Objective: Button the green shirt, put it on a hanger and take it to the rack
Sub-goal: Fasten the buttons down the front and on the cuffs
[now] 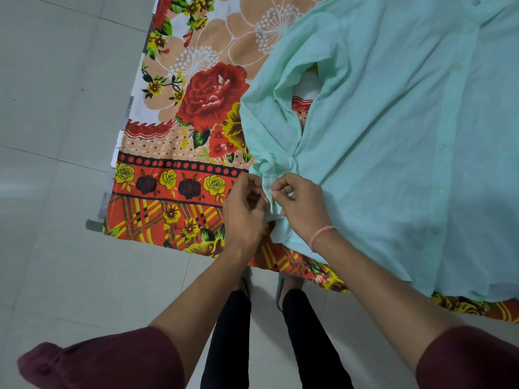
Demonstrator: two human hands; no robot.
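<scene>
The pale green shirt (393, 130) lies spread flat on a bed covered with a floral sheet (174, 175). Its button placket (438, 197) runs down the right part with small buttons showing. One sleeve folds down to the bed's near edge, and its cuff (270, 197) sits between my hands. My left hand (244, 211) pinches the cuff's left side. My right hand (302, 203) pinches the cuff's right side with thumb and fingertips. The cuff button itself is hidden by my fingers. No hanger or rack is in view.
The bed's near edge (196, 248) runs diagonally just in front of my legs and feet (264, 290). Pale tiled floor (56, 136) spreads out to the left of the bed and below it. A pink thread band circles my right wrist (323, 234).
</scene>
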